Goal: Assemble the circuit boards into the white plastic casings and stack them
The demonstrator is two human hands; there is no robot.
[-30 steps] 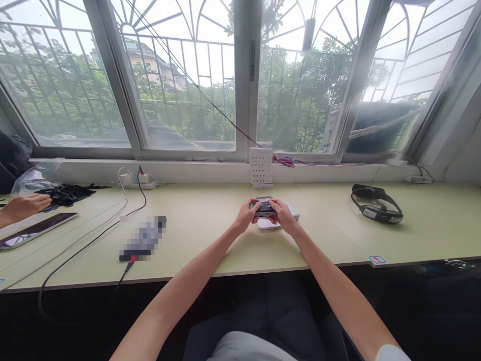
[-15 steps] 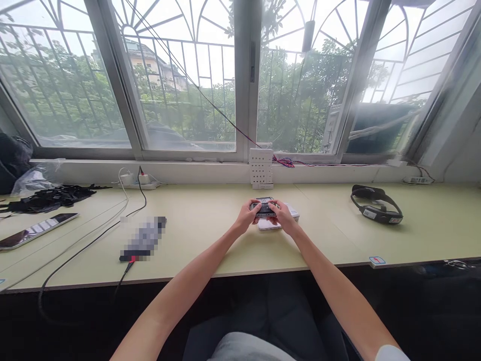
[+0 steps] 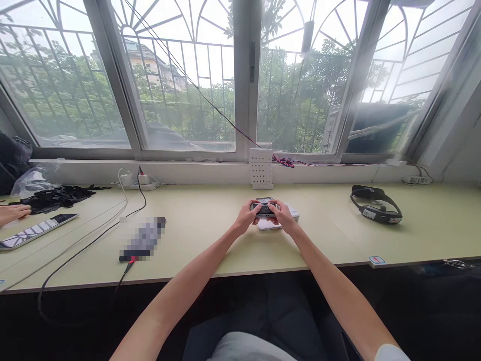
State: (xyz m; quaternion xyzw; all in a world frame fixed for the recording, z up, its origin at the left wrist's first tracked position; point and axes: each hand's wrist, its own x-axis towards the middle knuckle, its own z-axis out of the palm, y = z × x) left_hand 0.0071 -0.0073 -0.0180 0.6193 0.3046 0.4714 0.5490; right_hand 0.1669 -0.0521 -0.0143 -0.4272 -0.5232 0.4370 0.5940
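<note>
Showing, in the head view, a small black rectangular device [image 3: 265, 208] clamped at both ends by left hand [image 3: 248, 216] and right hand [image 3: 283, 215], with thumbs on its upper face and fingers curled below. Held over the middle of a long pale yellow-green table [image 3: 210, 240], close to a flat white box [image 3: 266, 225]; possibly touching it, though too small here to be certain. Seen beyond, upright near the window wall: a white perforated panel [image 3: 260, 168]. Lying to the right: a black curved headset with a band [image 3: 377, 205]. Lying to the left: a pixelated oblong object [image 3: 143, 238] beside a long black cable [image 3: 90, 244], a flat glossy-screened tablet [image 3: 37, 231], and a heap of black strips [image 3: 56, 198], with a co-worker's hand [image 3: 13, 213] just beside the heap.
</note>
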